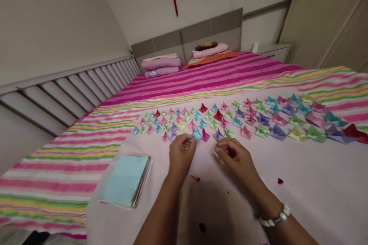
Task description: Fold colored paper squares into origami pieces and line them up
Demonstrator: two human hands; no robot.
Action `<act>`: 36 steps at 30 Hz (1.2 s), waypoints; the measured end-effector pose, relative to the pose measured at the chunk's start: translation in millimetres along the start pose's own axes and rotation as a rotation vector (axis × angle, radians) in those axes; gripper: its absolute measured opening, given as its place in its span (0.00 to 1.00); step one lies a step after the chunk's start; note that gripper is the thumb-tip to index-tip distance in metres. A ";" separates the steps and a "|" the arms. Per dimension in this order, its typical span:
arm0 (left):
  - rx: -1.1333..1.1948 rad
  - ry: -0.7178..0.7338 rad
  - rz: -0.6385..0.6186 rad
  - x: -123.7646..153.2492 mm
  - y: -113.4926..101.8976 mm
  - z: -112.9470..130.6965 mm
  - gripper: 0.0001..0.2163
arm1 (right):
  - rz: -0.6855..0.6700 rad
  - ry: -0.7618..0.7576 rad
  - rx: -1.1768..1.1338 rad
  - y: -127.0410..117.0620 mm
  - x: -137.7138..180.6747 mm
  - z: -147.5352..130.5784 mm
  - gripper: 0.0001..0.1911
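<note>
My left hand pinches a light blue folded paper boat between thumb and fingertips, at the front edge of the rows. A magenta paper boat stands just right of it. My right hand, wearing a beaded bracelet, is loosely curled, with a small gap between thumb and fingers and nothing visible in them. Its fingertips are close to a purple paper boat; whether they touch it I cannot tell. A green paper boat sits just beyond that hand.
Several rows of coloured paper boats spread across the pale board on a striped bed. At the left lies a stack of square paper, light blue on top. Folded bedding rests by the headboard; a railing runs along the left.
</note>
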State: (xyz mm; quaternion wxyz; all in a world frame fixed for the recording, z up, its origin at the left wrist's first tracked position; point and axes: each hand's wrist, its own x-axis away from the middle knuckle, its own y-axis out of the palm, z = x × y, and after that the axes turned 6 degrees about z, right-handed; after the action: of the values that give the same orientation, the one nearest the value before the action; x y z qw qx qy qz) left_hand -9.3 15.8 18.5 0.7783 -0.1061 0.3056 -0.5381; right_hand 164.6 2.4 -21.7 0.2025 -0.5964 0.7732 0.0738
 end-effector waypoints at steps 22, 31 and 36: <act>-0.814 -0.219 0.052 -52.4 -86.1 -79.1 0.09 | -0.013 0.091 0.032 0.2 -0.9 4.8 0.08; -0.902 -0.188 0.010 -57.4 -77.9 -79.9 0.10 | -0.014 0.106 0.025 -0.6 -0.9 2.8 0.08; -0.903 -0.176 -0.005 -59.0 -79.5 -82.4 0.10 | -0.031 0.139 0.031 -0.6 -0.6 3.6 0.09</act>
State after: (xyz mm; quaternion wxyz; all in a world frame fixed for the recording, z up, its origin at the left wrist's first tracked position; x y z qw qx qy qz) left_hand -133.1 50.9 14.0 0.6759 -0.4807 0.4418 -0.3419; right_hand 166.1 4.0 -24.6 0.1584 -0.6086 0.7773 0.0171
